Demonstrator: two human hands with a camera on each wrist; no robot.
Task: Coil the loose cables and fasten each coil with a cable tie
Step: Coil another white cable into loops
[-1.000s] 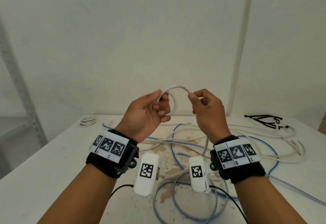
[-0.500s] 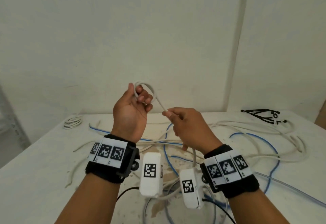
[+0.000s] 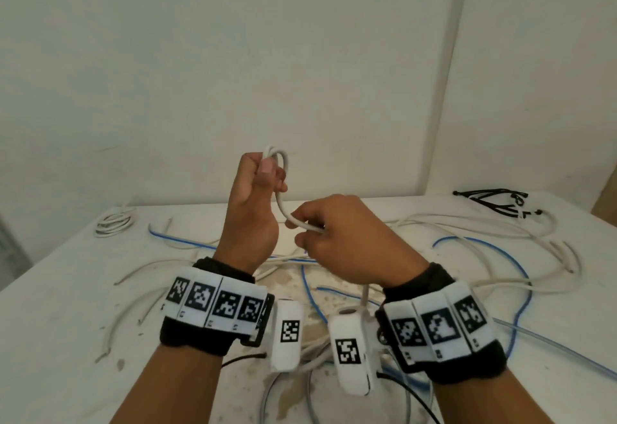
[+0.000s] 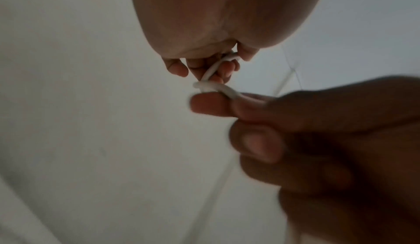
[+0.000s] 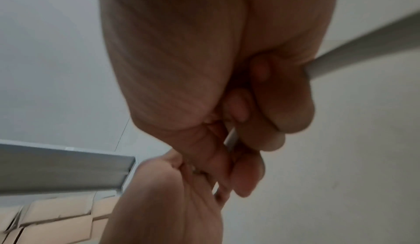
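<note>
My left hand point(image 3: 263, 176) is raised above the table and grips a small coil of white cable point(image 3: 279, 156), whose loops stick out above the fingers. The same white cable point(image 4: 212, 68) runs down from the coil to my right hand point(image 3: 310, 226), which pinches it just below and to the right of the left hand. Under the right hand the cable hangs down toward the table, behind the wrist camera. In the right wrist view the cable point(image 5: 232, 138) passes between my curled right fingers. No cable tie shows in either hand.
Loose white cables point(image 3: 484, 233) and blue cables point(image 3: 514, 276) sprawl over the white table point(image 3: 60, 290). A small white coil point(image 3: 113, 221) lies at the far left. Black cable ties point(image 3: 497, 200) lie at the far right corner. A wall stands close behind.
My left hand has stayed raised with the coil, turning it more edge-on. The right hand slid down and in along the cable, and the strand between the hands is now shorter and bent.
</note>
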